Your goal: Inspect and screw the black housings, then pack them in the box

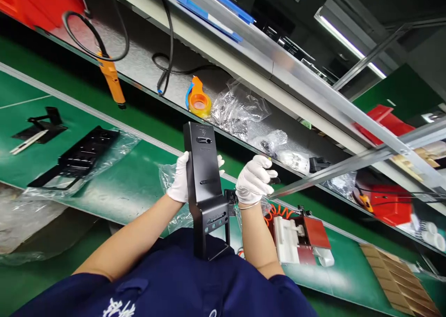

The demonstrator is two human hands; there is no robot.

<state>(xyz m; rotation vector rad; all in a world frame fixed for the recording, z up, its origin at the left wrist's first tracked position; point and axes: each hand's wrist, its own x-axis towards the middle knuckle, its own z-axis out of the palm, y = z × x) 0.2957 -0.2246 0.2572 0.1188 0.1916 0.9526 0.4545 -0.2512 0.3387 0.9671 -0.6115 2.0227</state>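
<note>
My left hand [180, 180], in a white glove, grips a long black metal bracket [205, 168] by its sides. The bracket stands tilted in front of my chest, with slots in its face and an open frame at the lower end. To the right of it, my right hand [253, 180], also gloved, is raised near the shelf edge with its fingers curled in. What those fingers hold, if anything, is too small to make out. Behind my right wrist a small black part [230, 201] shows in part. Clear plastic wrap [167, 175] lies behind the bracket.
Another black bracket [83, 154] rests on plastic at the left, near a smaller black part [45, 124]. An orange electric screwdriver [112, 80] hangs above. The shelf bears a tape dispenser [198, 101] and plastic bags [237, 108]. A red-and-white fixture [301, 240] and cardboard dividers [400, 275] stand right.
</note>
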